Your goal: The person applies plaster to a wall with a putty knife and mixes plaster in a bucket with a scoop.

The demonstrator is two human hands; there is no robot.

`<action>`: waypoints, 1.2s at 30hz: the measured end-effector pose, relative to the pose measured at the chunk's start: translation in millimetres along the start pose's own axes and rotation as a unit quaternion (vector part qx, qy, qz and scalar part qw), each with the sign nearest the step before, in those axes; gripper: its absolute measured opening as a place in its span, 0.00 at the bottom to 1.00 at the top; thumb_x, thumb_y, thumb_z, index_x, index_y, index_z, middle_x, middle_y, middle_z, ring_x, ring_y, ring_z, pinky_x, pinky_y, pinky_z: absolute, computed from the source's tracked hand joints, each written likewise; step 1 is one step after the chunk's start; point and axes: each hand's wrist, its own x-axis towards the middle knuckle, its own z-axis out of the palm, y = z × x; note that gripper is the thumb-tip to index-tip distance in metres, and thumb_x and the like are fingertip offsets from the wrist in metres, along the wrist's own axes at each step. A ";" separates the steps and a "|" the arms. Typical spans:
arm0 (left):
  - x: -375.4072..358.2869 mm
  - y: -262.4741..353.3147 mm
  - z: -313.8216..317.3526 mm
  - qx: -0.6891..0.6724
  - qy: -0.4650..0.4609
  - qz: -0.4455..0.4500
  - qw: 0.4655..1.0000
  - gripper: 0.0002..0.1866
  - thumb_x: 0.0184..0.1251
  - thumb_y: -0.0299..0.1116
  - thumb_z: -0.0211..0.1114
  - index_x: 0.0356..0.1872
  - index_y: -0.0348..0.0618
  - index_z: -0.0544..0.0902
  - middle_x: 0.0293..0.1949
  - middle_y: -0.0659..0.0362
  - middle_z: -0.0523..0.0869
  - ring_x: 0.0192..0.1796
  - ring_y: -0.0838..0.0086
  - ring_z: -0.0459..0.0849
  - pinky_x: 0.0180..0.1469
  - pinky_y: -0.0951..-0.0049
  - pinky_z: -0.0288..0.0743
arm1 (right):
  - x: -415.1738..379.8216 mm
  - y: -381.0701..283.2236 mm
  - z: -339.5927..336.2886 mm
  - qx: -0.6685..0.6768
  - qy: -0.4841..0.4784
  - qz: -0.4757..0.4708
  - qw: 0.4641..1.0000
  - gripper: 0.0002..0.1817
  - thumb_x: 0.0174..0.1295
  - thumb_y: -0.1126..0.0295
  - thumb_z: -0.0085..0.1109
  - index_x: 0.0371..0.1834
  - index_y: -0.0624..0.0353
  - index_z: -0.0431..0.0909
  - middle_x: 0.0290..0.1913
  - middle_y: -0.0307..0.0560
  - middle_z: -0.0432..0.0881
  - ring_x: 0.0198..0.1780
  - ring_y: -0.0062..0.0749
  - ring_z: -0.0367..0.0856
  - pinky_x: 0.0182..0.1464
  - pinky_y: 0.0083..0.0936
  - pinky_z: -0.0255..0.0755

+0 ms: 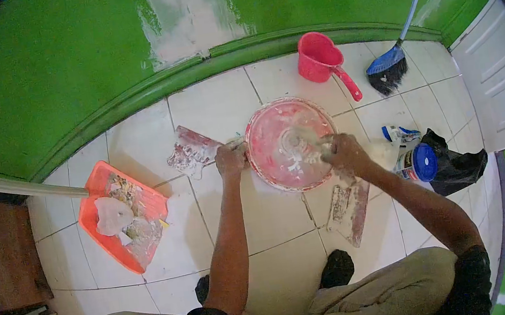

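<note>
A round pink bucket (pixel 268 155), its inside smeared with white, stands on the tiles. My left hand (pixel 231 159) is closed at its left rim; whether it grips the rim or a handle is hidden. Over the bucket's right side, my right hand (pixel 346 153) is closed round a tool whose blurred end reaches into the middle; the tool's shape is unclear. A plaster-smeared trowel (pixel 194 147) lies left of the bucket, and another smeared trowel (pixel 350 211) lies below my right hand.
An orange dustpan (pixel 90 220) with debris lies left. A pink dipper (pixel 318 59) and a blue broom (pixel 388 66) are near the green wall (pixel 74 60). At right are a blue-lidded tub (pixel 424 162), a black bag (pixel 457 162) and a white door (pixel 497 74).
</note>
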 end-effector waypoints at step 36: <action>0.2 -4.4 7.3 -0.052 0.012 0.039 0.998 0.13 0.55 0.35 0.68 0.40 0.41 0.89 0.26 0.60 0.87 0.24 0.78 0.83 0.29 0.74 0.78 | 25.1 -0.7 -57.4 -0.222 -0.204 -0.193 0.934 0.18 0.49 0.70 0.62 0.46 0.45 0.83 0.42 0.47 0.83 0.46 0.45 0.82 0.50 0.39 0.76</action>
